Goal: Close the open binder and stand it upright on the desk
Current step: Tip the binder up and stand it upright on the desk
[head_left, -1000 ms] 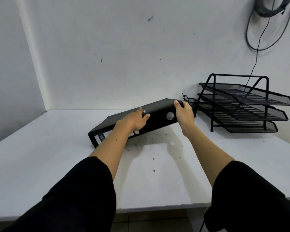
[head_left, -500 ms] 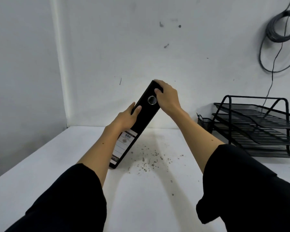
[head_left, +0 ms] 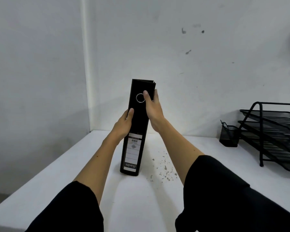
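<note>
Both hands are gripping the black binder, closed and standing on its bottom edge on the white desk, leaning slightly to the right at the top. L hand is cupping the spine's left edge just above the label, thumb on the front. R hand is wrapping the right side, thumb lying beside the metal ring hole, fingers behind – prob. curled, can't see. Well to the right of the R hand: mesh pen cup w/ black tray rack beside it.
</note>
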